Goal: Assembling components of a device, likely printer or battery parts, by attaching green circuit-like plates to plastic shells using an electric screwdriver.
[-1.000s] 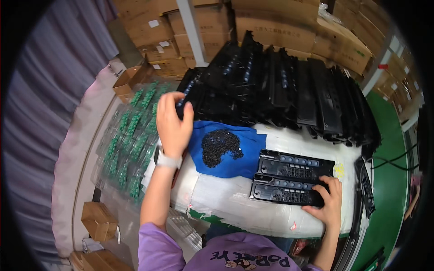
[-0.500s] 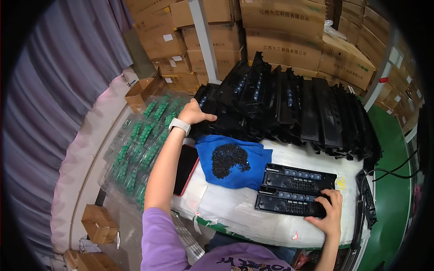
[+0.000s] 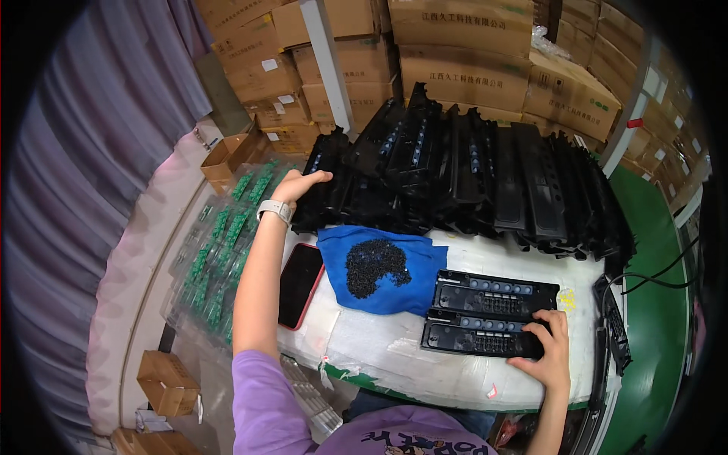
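"So, what were the hands on?"

"The right hand (image 3: 550,353) curled, half open, over the right end of the near panel (image 3: 472,337), thumb at its front edge; whether it gripped or merely rested could not be told."

"And the other?"

"The left hand (image 3: 298,187) reached to the left end of a black pile (image 3: 550,189); its hold, if any, was hidden."

"How much looked done?"

"Two panels lay on the white table (image 3: 379,345), the far panel (image 3: 485,294) just behind the near one, both with bluish buttons (image 3: 500,287) in place. Neither showed a green board."

"And undone?"

"Plenty, apparently: the pile held many more, small black pieces (image 3: 371,265) sat heaped on a blue cloth (image 3: 426,265), and green boards (image 3: 220,227) filled clear trays past a phone (image 3: 300,279). Cartons (image 3: 466,83) rose behind."
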`<state>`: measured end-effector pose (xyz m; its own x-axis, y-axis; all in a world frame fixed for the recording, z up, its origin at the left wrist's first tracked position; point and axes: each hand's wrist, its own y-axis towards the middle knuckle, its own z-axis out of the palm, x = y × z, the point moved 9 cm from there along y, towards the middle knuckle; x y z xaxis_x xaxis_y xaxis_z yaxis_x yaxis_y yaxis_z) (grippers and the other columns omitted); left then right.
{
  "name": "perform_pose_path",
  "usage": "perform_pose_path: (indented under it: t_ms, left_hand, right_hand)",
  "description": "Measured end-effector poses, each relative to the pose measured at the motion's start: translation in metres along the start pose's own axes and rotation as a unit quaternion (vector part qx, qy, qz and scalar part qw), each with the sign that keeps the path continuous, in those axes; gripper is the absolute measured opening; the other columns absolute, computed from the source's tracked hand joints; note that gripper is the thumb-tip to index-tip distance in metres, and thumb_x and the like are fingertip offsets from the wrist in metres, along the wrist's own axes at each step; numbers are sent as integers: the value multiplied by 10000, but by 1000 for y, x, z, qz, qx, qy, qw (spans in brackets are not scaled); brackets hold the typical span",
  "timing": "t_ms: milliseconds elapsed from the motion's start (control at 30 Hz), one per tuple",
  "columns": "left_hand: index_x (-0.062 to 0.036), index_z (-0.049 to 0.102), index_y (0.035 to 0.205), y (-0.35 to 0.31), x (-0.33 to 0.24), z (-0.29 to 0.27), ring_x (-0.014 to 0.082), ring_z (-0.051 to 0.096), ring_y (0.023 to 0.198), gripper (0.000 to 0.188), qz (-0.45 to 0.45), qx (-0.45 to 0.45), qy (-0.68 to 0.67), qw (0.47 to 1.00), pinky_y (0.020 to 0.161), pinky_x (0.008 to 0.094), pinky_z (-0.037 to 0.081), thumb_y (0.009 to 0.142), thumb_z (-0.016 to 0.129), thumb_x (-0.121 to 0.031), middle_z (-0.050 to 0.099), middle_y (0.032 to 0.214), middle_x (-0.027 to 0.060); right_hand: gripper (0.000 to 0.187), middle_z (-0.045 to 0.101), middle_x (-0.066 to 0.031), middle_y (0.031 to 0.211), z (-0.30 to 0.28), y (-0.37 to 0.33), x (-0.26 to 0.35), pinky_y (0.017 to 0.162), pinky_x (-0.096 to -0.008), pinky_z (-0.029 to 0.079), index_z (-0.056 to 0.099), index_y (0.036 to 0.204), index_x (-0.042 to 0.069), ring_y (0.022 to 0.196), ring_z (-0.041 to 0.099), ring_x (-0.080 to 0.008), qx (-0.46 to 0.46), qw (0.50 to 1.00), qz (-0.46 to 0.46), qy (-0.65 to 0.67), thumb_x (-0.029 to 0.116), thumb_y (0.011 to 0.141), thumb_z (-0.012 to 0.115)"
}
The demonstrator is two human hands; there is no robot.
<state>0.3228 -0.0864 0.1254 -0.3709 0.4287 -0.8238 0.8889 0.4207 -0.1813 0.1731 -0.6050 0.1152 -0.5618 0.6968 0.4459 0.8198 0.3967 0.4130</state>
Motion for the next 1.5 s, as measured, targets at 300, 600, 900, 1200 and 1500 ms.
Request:
perform_pose_path:
  t_ms: [300, 600, 900, 1200, 1500]
  left_hand:
    - [68, 593, 971, -23, 18, -27, 150, 624, 749, 446, -6, -7, -143, 990, 652, 268, 498, 736, 724, -287, 639, 902, 103]
    - [97, 509, 1134, -144, -13, -39, 174, 614, 867, 639, 247, -87, 4, 965, 818, 293, 473, 638, 775, -205, 632, 1001, 124]
    - [40, 497, 1172, -283, -53, 73, 353, 616, 899, 815, 425, 147, 208, 869, 810, 371, 484, 489, 788, -297, 588, 1027, 210]
    - [19, 481, 1133, -332, -90, 212, 284, 615, 763, 688, 554, 293, 269, 731, 594, 334, 501, 540, 751, -202, 578, 862, 135]
    - [23, 494, 1115, -323, -90, 214, 319, 620, 765, 671, 535, 279, 216, 768, 643, 349, 513, 526, 754, -163, 604, 895, 163]
  right_hand:
    - [579, 525, -122, 1037, 1, 0, 5, 842, -456, 406, 606, 853, 59, 972, 464, -353, 5, 1000, -10, 1, 302, 380, 836]
    - [567, 520, -138, 1035, -6, -1, 6, 853, -442, 407, 601, 880, 41, 988, 483, -355, -13, 1000, -7, -19, 387, 480, 805]
    - [657, 478, -154, 1219, -21, -4, 16, 959, -436, 361, 591, 1098, 89, 1137, 462, -341, -42, 999, -5, -19, 368, 544, 808]
    - [748, 496, -163, 1220, -28, -52, -5, 966, -384, 363, 489, 1229, 3, 1137, 485, -287, -42, 964, 59, 257, 379, 636, 750]
    - [543, 621, -128, 898, -25, -73, -9, 1028, -498, 279, 628, 917, -9, 913, 598, -292, -27, 968, 30, 246, 403, 594, 775]
